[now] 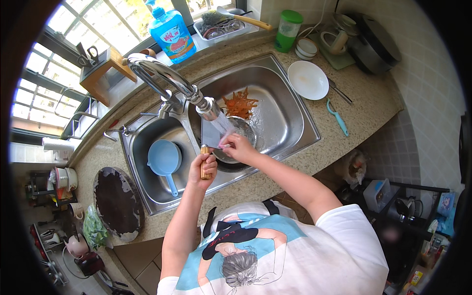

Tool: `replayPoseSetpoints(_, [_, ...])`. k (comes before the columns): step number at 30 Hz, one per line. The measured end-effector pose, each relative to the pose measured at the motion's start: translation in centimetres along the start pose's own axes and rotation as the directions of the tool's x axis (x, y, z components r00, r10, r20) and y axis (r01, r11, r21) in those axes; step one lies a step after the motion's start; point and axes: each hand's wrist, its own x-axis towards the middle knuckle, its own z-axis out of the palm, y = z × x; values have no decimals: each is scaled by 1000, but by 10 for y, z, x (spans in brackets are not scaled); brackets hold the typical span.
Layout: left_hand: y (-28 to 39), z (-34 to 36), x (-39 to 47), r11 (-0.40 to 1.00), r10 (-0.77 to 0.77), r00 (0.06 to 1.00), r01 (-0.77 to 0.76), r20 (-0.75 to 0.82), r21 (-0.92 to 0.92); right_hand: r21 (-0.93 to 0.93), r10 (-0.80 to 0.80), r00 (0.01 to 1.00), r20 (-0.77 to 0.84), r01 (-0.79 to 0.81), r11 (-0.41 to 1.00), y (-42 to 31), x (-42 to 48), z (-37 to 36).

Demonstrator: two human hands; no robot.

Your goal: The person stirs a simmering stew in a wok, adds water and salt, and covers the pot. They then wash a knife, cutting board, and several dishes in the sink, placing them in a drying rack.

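My left hand [202, 167] grips the wooden handle of a kitchen cleaver [212, 135] over the divider side of the larger sink basin [284, 110]. The broad blade points towards the tap [208, 108], whose water streams down beside it. In my right hand [239, 149] is a small pink item, perhaps a scrubbing cloth, pinched close to the blade; the fingers hide most of it. Under both hands sits a round metal bowl [246, 129], partly covered. Orange peelings [240, 104], seemingly carrot, lie heaped behind the bowl.
A light blue ladle [165, 158] rests in the smaller basin. On the right counter are a white bowl [308, 80], a knife [340, 90] and a turquoise peeler [337, 117]. A dark round board [118, 204] lies left. Dish soap [172, 37] stands on the windowsill.
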Motion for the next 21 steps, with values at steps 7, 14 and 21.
replayPoseSetpoints(7, [-7, 36, -9, 822, 137, 981, -37, -135, 569, 183, 497, 868, -19, -485, 855, 19, -15, -26])
replayPoseSetpoints(14, [-36, 22, 22, -382, 459, 880, 75, 118, 921, 402, 684, 720, 119, -665, 630, 19, -9, -26])
replayPoseSetpoints(21, [-59, 20, 41, -649, 406, 888, 115, 215, 752, 713, 579, 801, 153, -495, 496, 10, -13, -1])
